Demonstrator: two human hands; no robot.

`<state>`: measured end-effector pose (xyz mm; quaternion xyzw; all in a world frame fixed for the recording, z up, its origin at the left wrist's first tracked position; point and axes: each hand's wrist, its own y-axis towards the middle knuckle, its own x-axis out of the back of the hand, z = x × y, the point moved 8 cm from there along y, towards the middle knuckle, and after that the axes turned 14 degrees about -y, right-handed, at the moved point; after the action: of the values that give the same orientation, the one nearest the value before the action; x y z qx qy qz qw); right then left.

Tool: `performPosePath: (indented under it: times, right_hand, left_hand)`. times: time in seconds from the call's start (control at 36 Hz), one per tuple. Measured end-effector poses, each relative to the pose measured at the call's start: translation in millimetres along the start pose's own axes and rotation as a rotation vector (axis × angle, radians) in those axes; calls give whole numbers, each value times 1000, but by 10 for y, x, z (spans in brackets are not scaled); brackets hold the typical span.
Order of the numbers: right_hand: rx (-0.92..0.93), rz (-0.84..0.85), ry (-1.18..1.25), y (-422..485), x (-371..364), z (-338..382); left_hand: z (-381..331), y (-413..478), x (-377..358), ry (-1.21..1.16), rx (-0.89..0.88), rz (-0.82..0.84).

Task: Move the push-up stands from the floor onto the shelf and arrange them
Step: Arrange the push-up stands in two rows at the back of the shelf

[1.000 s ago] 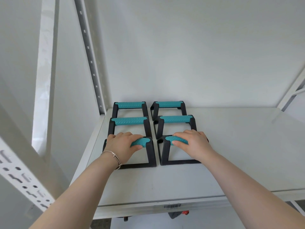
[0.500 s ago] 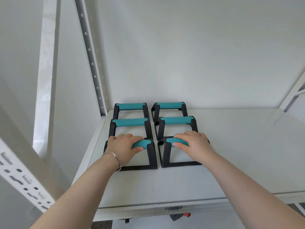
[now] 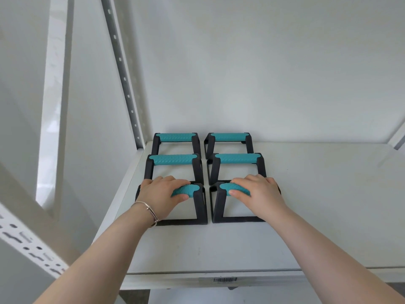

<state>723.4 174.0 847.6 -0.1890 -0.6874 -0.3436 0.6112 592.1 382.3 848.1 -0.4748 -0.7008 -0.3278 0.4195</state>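
Note:
Several push-up stands with black frames and teal grips stand on the white shelf (image 3: 306, 205) in two columns. The back pair (image 3: 176, 137) and the middle pair (image 3: 237, 158) stand free near the rear wall. My left hand (image 3: 161, 195) is wrapped around the grip of the front left stand (image 3: 200, 207). My right hand (image 3: 257, 195) grips the handle of the front right stand (image 3: 217, 207). Both front stands rest flat on the shelf, side by side and close behind the middle pair.
A perforated metal upright (image 3: 122, 71) rises at the shelf's back left corner, another slotted post (image 3: 28, 246) crosses the lower left. The white rear wall is just behind the back stands. The shelf's front edge carries a barcode label (image 3: 225, 279).
The view has tilted slightly, so the stands sit a little lower in the frame. Both hands stay on the front stands, which have hardly moved.

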Motion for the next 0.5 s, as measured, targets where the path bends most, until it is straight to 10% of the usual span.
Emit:
performPosePath:
  times: [0.5]
  right_hand:
    - [-15,34,6,2,18,-29]
  left_hand:
    - [-2,2,12,12,-18,10]
